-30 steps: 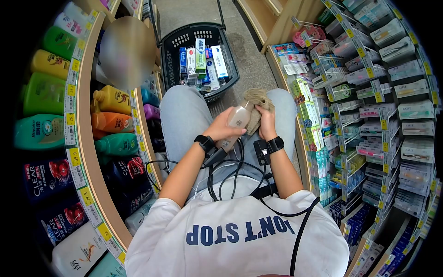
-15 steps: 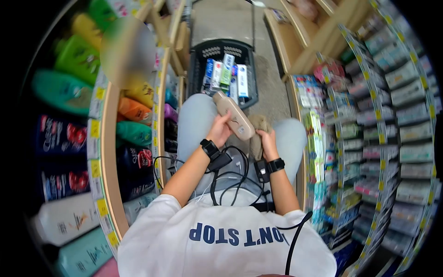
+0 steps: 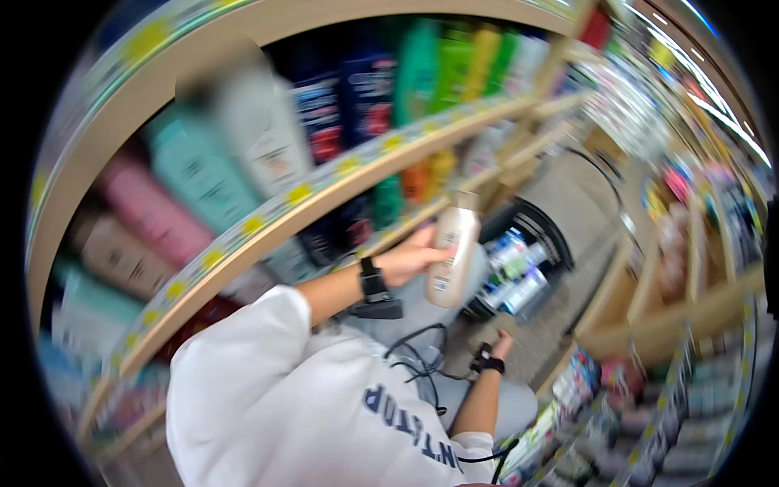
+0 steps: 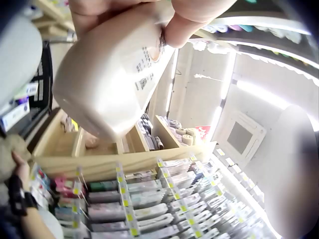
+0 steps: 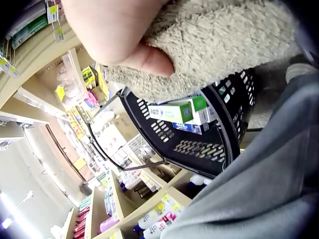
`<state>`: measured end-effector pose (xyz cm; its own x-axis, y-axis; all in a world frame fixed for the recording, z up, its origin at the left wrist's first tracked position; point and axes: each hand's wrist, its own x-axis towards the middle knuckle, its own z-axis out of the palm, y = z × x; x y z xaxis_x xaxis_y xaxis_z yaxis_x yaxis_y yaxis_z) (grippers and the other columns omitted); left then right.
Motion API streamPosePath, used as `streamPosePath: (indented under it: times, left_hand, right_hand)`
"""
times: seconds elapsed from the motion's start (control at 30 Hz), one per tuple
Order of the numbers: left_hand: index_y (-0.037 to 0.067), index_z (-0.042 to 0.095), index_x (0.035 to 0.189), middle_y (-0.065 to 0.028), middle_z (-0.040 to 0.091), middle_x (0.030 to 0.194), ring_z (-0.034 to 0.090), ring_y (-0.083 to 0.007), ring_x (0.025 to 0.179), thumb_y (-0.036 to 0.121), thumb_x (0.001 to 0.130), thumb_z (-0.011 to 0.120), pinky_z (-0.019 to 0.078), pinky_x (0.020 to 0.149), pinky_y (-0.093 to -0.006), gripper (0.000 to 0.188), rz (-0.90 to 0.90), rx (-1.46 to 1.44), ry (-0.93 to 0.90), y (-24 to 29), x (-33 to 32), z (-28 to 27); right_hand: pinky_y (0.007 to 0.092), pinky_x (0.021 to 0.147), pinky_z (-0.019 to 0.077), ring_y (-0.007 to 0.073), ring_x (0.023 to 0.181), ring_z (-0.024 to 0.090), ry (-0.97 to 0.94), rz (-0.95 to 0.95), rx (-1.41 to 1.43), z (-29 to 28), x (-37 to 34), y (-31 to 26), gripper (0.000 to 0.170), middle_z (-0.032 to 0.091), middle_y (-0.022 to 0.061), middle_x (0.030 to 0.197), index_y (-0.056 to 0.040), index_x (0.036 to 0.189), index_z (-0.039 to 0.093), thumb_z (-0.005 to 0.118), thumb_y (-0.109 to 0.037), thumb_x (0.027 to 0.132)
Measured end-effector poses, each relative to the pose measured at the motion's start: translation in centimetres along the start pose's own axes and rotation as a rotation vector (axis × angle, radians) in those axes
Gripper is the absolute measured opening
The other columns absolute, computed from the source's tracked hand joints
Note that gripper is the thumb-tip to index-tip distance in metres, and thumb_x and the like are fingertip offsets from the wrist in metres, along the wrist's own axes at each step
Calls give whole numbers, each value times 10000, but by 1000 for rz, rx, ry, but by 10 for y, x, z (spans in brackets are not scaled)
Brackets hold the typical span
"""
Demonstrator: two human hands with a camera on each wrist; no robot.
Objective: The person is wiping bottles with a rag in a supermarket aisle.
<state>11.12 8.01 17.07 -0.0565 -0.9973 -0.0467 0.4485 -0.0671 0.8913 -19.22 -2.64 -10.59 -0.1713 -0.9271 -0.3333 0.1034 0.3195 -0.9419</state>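
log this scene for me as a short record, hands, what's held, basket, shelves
left hand: grips the beige bottle, thumb across its front
bottle: pale beige, capped, its print too small or blurred to read
right hand: holds the cloth
cloth: fuzzy, beige-brown
basket: black, perforated sides, on the floor beyond the knees
basket contents: boxes, some white and green
left-side shelf: bottles in several colours
right-side rack: rows of hanging packs
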Motion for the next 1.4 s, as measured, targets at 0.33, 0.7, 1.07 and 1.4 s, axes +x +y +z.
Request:
streamPosePath:
  times: [0.33,0.7,1.07,1.4]
  left_hand:
    - [37,301,1296,-81,465,1180,447,-147,1084,164,817,644,414,891,-304,602,470,379,351,50,-141,23]
    - [86,415,1195,-42,543,1086,549,-151,983,197,849,607,492,808,-331,412,772,439,835,147,-245,36]
    - [39,418,1210,-42,534,1123,509,-149,1040,136,836,619,396,911,-306,435,993,754,936,205,-246,44]
    - [5,465,1169,-51,565,1047,531,-137,986,110,775,678,421,873,-285,459,1060,954,952,222,-213,76]
  right_hand:
    - [409,809,454,295,928,561,112,267,161,-27,87,26,356,564,188,1062,79,1047,584,488,-194,840]
    - [390,854,437,306,989,541,-92,315,301,-44,136,82,430,532,181,1153,64,1134,542,447,-228,833]
    - [409,816,457,314,936,568,-188,91,220,-65,165,58,457,576,161,1043,54,1087,556,388,-292,840]
    - [369,746,471,272,831,583,-78,181,390,-56,116,-3,402,596,133,977,35,993,591,422,-289,825]
